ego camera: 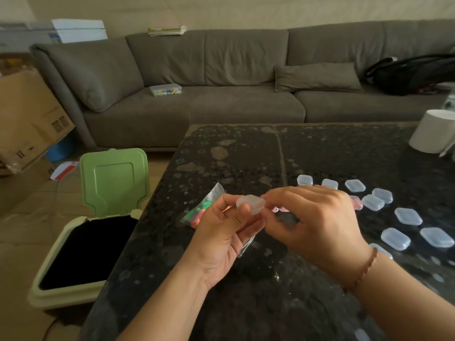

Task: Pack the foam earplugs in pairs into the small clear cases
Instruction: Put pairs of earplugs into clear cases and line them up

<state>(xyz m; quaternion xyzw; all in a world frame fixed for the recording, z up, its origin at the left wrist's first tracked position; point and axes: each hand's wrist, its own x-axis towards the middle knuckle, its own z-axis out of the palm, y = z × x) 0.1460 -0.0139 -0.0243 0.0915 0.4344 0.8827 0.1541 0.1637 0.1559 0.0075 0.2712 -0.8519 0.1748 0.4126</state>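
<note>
Both hands work one small clear case above the table.
My left hand grips it, right hand fingers pinch its edge; prying hard could flick it away.

Clear cases on surface, right side: nine empty, one with pink inside. One case in hands. One earplug bag. One white roll.

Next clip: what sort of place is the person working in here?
Most likely a home living room. A long grey sofa with a cushion faces a dark stone-patterned coffee table, with an open green-lidded bin and a cardboard box on the floor beside them.
</note>
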